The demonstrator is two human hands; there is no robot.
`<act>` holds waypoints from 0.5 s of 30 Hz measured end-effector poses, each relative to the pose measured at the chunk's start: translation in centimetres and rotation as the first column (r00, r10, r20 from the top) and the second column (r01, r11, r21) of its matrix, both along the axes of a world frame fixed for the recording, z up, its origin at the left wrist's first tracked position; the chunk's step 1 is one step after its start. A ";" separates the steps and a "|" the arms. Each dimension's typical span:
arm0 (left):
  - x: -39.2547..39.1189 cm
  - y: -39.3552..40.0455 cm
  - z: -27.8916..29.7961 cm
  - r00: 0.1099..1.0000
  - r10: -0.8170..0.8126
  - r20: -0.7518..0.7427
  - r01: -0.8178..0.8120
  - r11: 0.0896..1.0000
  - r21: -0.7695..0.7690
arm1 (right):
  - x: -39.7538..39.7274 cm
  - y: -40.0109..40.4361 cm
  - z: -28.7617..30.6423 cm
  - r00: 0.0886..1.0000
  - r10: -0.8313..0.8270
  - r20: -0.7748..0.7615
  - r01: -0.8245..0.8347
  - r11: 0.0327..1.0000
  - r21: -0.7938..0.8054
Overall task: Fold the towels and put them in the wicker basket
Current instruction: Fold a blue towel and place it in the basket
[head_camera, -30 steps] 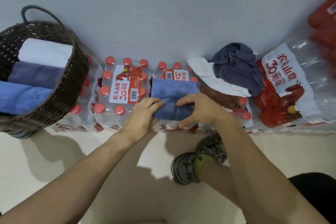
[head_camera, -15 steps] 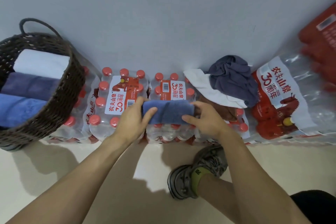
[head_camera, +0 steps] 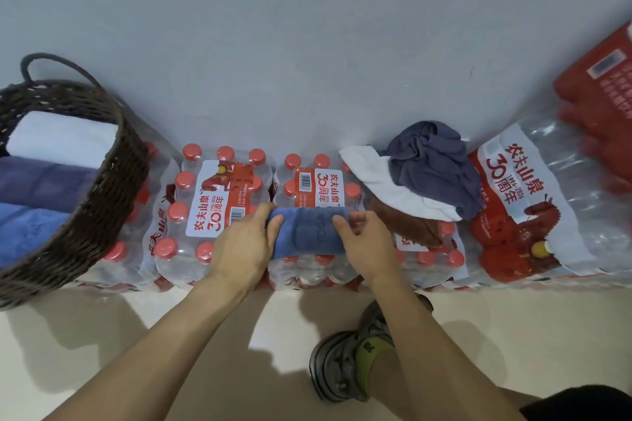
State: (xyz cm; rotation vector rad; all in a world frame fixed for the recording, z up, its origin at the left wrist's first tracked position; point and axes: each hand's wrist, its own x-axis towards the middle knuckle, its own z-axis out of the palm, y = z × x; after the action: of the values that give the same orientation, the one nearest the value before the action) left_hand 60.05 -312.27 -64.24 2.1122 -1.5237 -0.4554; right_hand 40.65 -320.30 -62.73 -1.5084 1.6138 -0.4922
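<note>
Blue towel (head_camera: 309,232) right in the middle, rolled into a short thick bundle, lying across the top of a shrink-wrapped pack of water bottles (head_camera: 313,215) against the wall. Left hand (head_camera: 244,246) is cupped around the roll's left end, thumb up over the top edge. Right hand (head_camera: 364,243) clamps the right end, fingers curled over the top of the fabric. Both hands are gripping that towel, one at each end, forearms coming up from the bottom of the view.

Out to the left, another bottle pack (head_camera: 212,205) with red caps and a white-and-red label, just beside the one under the towel. Further left, the dark wicker basket (head_camera: 102,195) sits tilted on more packs, handle (head_camera: 51,63) up at the back. Inside it, three rolled towels side by side: a white one (head_camera: 61,138) at the back, a purple one (head_camera: 44,183) in the middle, a blue one (head_camera: 27,229) nearest.

To the right, a loose heap on the packs: a crumpled grey towel (head_camera: 434,164) on top of a white towel (head_camera: 393,188), with a brown towel (head_camera: 407,225) showing underneath. Below, on the pale floor, a grey shoe (head_camera: 342,369) with a green sock.
</note>
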 end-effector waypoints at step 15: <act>-0.5 -0.8 2.2 0.941 -0.325 -0.092 0.338 0.912 0.233 | -0.9 -1.0 1.1 0.906 0.204 -0.372 -0.193 0.979 0.067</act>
State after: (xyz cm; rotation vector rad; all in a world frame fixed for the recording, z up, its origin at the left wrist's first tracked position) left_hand 59.58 -313.10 -62.05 1.9988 -1.8886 -0.8534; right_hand 39.80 -321.33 -61.60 -1.8030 1.7163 -0.0624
